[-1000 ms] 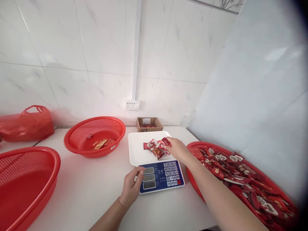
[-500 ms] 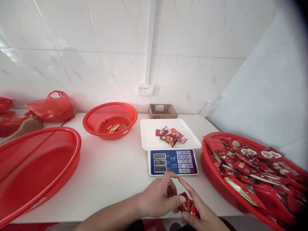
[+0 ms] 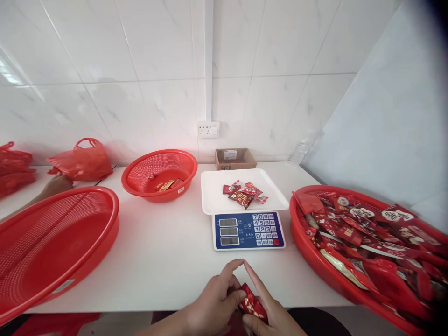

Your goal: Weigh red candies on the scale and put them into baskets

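Observation:
Both my hands meet at the table's near edge around one small red packet (image 3: 252, 303). My left hand (image 3: 213, 303) pinches its left side with thumb and fingers. My right hand (image 3: 271, 310) cups it from below, index finger stretched upward. Just beyond them stands a digital scale (image 3: 248, 229) with a blue keypad panel. Its white tray (image 3: 213, 196) carries several red packets (image 3: 244, 193).
A red basket (image 3: 308, 245) heaped with red packets is at the right. A large red basket (image 3: 59, 242) sits at the left, a smaller one (image 3: 159, 175) holding a few packets behind it. Another person's hand (image 3: 56, 184) reaches by red bags (image 3: 82, 161). A cardboard box (image 3: 234, 158) is by the wall.
My right hand left the scale tray and my left hand left the scale's front. Both came back to the near table edge and closed on one red packet.

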The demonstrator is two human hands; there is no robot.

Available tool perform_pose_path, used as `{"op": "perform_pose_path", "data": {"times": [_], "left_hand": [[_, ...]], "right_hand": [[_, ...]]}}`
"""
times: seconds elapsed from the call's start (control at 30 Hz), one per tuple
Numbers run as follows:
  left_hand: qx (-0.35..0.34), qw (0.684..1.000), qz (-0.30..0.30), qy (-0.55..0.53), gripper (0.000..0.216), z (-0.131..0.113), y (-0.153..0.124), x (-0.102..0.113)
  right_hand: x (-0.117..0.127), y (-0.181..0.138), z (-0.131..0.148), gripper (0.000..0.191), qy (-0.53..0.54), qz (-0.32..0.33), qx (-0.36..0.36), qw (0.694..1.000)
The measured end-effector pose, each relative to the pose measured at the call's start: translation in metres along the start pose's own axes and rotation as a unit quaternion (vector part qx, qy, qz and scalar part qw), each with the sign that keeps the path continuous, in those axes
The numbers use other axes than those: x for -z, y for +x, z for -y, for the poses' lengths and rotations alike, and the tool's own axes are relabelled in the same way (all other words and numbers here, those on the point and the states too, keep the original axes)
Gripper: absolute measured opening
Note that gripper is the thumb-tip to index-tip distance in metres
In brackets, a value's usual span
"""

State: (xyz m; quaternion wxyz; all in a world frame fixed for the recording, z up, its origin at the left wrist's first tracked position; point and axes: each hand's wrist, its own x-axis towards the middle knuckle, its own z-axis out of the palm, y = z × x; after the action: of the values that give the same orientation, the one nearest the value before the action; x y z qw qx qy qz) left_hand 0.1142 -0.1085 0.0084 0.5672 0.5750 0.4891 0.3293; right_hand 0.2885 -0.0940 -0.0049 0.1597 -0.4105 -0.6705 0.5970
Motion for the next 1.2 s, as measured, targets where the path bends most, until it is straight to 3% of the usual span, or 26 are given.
{"op": "perform_pose_path", "data": {"times": [0.07,0.2,0.27,0.4,0.5,0.6,0.7,0.77,0.83,0.9,1.03,1.1,1.2], "left_hand": [[-0.015,0.999,-0.029,-0.024,0.056,0.002,0.0,0.0],[-0.036,0.994,-0.087,-0.056,0.05,0.001,0.002,0.002],[-0.033,0.996,-0.06,-0.052,0.046,-0.003,0.003,0.003],[-0.009,0.998,0.067,-0.018,0.037,-0.01,0.007,0.0],[-0.012,0.997,0.075,-0.028,0.034,-0.009,0.01,-0.006],[-0.012,0.994,0.069,-0.08,0.034,-0.008,0.013,-0.01],[0.008,0.988,0.061,-0.139,0.038,-0.009,0.016,-0.008],[0.021,0.987,0.043,-0.154,0.042,-0.008,0.017,-0.004],[0.031,0.987,0.025,-0.155,0.045,-0.003,0.017,0.0],[0.038,0.988,0.015,-0.149,0.046,0.002,0.017,0.004],[0.039,0.988,-0.003,-0.148,0.047,0.007,0.014,0.009],[0.041,0.988,-0.032,-0.147,0.048,0.007,0.014,0.011],[0.039,0.988,-0.055,-0.136,0.048,0.005,0.014,0.015]], "right_hand": [[0.001,-0.001,0.008,0.088,0.004,-0.036,0.001,0.999],[0.004,-0.005,0.022,0.048,0.008,-0.074,0.011,0.997],[0.005,-0.007,0.023,0.043,0.003,-0.089,0.009,0.996],[0.004,-0.011,0.015,0.036,-0.018,-0.091,0.009,0.996],[0.003,-0.014,0.014,0.033,-0.04,-0.094,-0.008,0.995],[0.01,-0.022,0.022,0.033,-0.103,-0.15,-0.036,0.983],[0.032,-0.039,0.033,0.03,-0.17,-0.299,-0.01,0.939],[0.053,-0.05,0.036,0.028,-0.212,-0.439,0.016,0.873],[0.075,-0.059,0.036,0.035,-0.269,-0.53,0.024,0.804],[0.095,-0.062,0.033,0.044,-0.326,-0.532,0.002,0.781],[0.123,-0.059,0.031,0.039,-0.371,-0.46,-0.073,0.804],[0.135,-0.06,0.035,0.036,-0.365,-0.474,-0.072,0.798],[0.155,-0.065,0.049,0.036,-0.335,-0.554,-0.049,0.76]]}}
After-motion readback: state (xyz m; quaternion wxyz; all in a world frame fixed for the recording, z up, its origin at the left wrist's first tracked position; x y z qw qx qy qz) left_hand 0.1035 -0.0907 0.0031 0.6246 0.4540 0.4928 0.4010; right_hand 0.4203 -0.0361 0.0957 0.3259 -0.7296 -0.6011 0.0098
